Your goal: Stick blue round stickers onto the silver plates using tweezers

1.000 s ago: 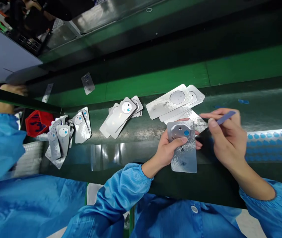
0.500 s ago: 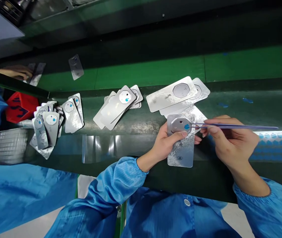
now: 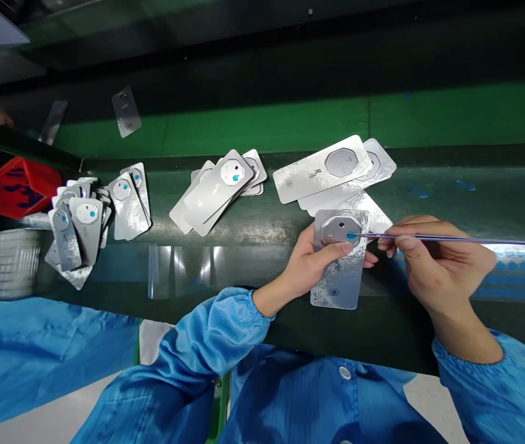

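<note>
My left hand (image 3: 314, 259) grips a silver phone back cover (image 3: 340, 271) upright over the dark green bench, thumb laid across its camera plate. A small blue round sticker (image 3: 350, 235) sits on that plate. My right hand (image 3: 433, 262) pinches thin blue tweezers (image 3: 433, 237) held level, their tip touching the blue sticker. Just behind the held cover lies a fanned stack of silver covers (image 3: 325, 169).
Another stack of covers (image 3: 220, 188) lies mid-bench and a heap of covers with blue dots (image 3: 89, 216) at the left. A sheet of blue stickers (image 3: 516, 271) lies under my right hand. A red box (image 3: 22, 185), a clear tray (image 3: 1, 262) and a green conveyor belt (image 3: 267, 126) with a single cover (image 3: 126, 111) lie beyond.
My right hand swung the tweezers from raised to level and brought their tip onto the blue sticker on the held cover. The view shifted slightly; the cover on the belt drifted left.
</note>
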A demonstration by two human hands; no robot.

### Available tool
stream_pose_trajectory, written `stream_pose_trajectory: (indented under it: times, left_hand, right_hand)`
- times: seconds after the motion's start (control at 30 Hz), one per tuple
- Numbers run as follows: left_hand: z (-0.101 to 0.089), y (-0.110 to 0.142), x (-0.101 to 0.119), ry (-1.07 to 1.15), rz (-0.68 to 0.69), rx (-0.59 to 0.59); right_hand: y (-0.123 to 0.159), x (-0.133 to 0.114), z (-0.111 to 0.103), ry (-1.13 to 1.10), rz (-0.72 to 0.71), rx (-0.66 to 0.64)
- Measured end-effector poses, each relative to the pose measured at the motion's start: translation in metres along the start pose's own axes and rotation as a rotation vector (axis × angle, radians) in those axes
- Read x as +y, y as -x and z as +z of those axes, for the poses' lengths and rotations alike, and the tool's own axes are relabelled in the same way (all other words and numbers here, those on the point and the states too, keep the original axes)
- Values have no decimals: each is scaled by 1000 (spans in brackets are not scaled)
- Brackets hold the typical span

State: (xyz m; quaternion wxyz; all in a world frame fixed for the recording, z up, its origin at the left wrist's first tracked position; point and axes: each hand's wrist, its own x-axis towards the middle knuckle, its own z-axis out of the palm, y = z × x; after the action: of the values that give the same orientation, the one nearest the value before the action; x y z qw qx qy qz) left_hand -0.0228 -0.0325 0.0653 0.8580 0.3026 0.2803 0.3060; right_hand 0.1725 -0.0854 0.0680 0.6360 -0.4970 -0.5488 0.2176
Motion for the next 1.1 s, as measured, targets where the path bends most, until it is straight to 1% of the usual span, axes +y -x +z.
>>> stream_pose_trajectory:
  times: [0.17, 0.27, 0.3, 0.33, 0.47, 0.53, 0.57, 0.6, 0.7, 0.77, 0.83, 0.9, 0.97, 1.1]
  left_hand:
    - [2, 1, 2, -12, 6, -22]
    - [5, 1, 2, -20, 14, 4]
    - [6, 0, 2, -21, 13, 22]
    - [7, 0, 1, -20, 9, 41]
    - [10, -1, 1, 1, -11, 90]
    - [11, -1, 2, 14, -18, 106]
    - [12, 0, 3, 19, -19, 117]
    - [12, 0, 3, 21, -20, 129]
    - [12, -1, 2, -27, 0, 174]
    - [10, -2, 0, -101, 73, 223]
    - [8, -3, -2, -151, 142, 226]
    - [8, -3, -2, -154, 161, 161]
    - [9, -1, -4, -145, 158, 104]
    - [16, 3, -10, -163, 196, 115]
  right_hand:
    - [0, -1, -1, 5, 7, 4]
    - [1, -1, -2, 25, 7, -3]
    - [1, -1, -1, 30, 10, 14]
    - [1, 0, 1, 35, 12, 44]
    - [-1, 6, 15, -16, -36, 258]
    - [0, 7, 21, -63, -25, 305]
    - [2, 7, 22, -64, 9, 299]
    - [4, 6, 23, -40, 59, 265]
    - [14, 2, 22, 20, 245, 83]
    - [19, 2, 21, -37, 345, -28]
    - [21, 3, 23, -103, 407, -83]
    - [21, 4, 25, -130, 442, -106]
    - [20, 5, 28, -158, 460, -97]
    - [21, 4, 33, -185, 424, -29]
